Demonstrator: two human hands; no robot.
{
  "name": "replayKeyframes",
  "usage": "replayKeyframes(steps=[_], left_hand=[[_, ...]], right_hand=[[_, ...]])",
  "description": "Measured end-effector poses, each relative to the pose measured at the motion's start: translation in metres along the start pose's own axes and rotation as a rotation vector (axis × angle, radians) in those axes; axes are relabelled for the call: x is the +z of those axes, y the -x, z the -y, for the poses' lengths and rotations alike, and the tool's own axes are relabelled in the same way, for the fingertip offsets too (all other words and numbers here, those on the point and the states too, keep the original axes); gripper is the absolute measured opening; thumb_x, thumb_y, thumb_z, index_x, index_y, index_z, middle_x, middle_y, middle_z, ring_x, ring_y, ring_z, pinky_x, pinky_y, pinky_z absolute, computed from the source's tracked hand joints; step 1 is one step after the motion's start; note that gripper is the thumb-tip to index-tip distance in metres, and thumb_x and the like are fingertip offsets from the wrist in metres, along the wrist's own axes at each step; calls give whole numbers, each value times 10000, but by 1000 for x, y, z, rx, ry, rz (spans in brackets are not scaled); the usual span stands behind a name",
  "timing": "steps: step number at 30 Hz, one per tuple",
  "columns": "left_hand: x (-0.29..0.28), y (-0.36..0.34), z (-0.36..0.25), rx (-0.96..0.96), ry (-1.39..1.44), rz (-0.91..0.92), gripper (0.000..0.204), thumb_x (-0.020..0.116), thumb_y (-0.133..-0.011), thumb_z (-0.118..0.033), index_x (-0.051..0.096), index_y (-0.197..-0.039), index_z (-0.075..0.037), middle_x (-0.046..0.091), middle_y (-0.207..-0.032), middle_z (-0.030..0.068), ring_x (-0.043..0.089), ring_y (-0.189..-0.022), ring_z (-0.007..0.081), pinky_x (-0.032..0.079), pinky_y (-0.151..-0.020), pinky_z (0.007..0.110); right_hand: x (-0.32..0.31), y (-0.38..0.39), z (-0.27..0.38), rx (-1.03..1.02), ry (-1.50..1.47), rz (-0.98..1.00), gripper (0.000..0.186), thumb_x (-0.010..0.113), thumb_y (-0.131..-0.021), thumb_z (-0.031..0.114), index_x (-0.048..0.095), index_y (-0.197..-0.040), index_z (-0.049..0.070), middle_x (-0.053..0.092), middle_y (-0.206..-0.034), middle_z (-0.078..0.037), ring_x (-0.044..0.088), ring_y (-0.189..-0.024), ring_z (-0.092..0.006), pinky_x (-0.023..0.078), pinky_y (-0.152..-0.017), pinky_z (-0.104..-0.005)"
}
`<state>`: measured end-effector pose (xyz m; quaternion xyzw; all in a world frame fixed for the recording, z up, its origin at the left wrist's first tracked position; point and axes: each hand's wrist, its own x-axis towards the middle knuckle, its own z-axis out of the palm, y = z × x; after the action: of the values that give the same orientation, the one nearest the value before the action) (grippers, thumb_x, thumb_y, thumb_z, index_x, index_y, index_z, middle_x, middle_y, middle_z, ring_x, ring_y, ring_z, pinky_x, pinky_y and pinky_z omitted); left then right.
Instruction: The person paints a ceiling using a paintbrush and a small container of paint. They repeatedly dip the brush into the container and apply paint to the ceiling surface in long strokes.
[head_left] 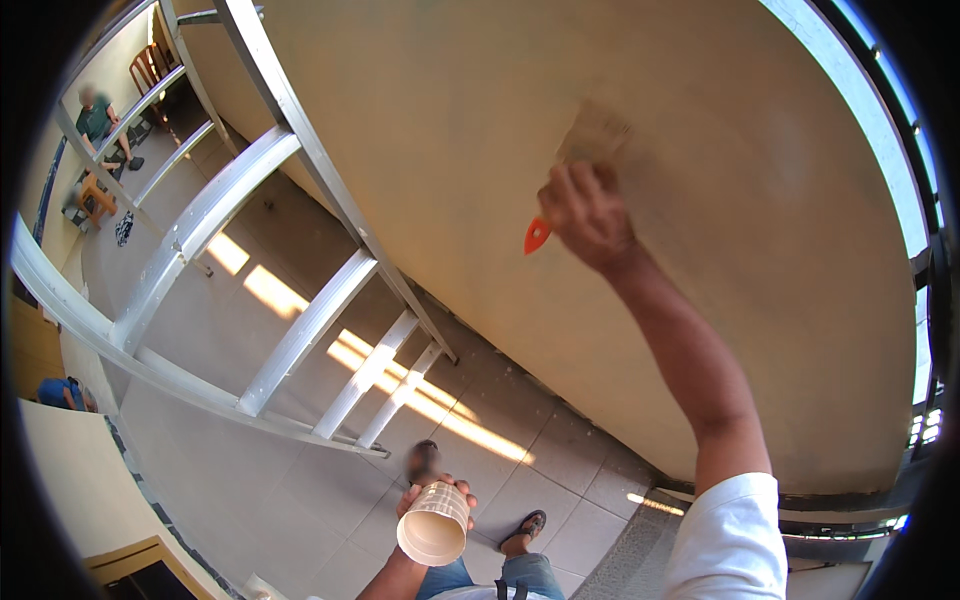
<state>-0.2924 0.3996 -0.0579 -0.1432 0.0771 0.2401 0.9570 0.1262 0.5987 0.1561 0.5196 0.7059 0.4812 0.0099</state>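
Note:
My right hand (588, 212) is closed around a paintbrush with an orange handle (537, 237), the handle's end sticking out below my fist. Its wide bristles lie against the beige wall (460, 150), over a slightly darker, blurred patch. Low in the view, my left hand (464, 487) grips a cream plastic cup (433, 530) from behind, fingers showing on both sides of it. The cup tilts with its mouth toward me, and its pale inside shows; I cannot make out any paint in it.
An aluminium ladder (335, 190) stands to the left, beside the wall. Grey floor tiles (330, 500) spread below, with sunlit strips. At the far left a person (97, 118) sits near an orange stool (98, 200) and a wooden chair (148, 70). A window frame (925, 300) edges the right.

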Motion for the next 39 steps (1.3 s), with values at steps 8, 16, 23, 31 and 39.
replayKeyframes(steps=[8,16,23,31,39], left_hand=[[2,21,-27,94,-40,42,538,478,-1058,-466,556,-1343,-17,518,-1299,224,508,-1228,396,585,-875,559],[3,20,-37,149,-14,26,530,470,-1060,-465,547,-1336,-20,526,-1277,234,498,-1211,395,599,-833,554],[7,20,-36,134,-34,21,525,446,-1073,-471,542,-1331,-23,505,-1278,226,512,-1217,411,598,-843,553],[-4,25,-34,150,0,20,522,463,-1070,-467,535,-1323,-17,510,-1277,234,505,-1234,424,590,-881,577],[-8,30,-46,186,-8,46,511,501,-1055,-443,548,-1327,-13,523,-1296,239,499,-1230,418,591,-872,585]], right_hand=[[60,54,97,273,-655,183,115,738,-745,65,708,-843,118,657,-1002,-90,653,-1000,-304,559,-815,-463],[-42,-43,-102,629,-894,188,70,755,-885,55,727,-943,85,677,-841,-21,636,-786,-144,520,-768,-297],[-113,-99,-106,289,-237,-189,156,741,-806,3,726,-924,104,637,-892,-24,644,-835,-163,530,-729,-300],[66,4,57,-132,-55,81,96,665,-764,229,700,-761,140,619,-975,-39,600,-964,-218,501,-754,-387],[91,22,112,207,-632,169,33,725,-817,135,709,-788,136,657,-972,-83,635,-1007,-271,523,-806,-412]])
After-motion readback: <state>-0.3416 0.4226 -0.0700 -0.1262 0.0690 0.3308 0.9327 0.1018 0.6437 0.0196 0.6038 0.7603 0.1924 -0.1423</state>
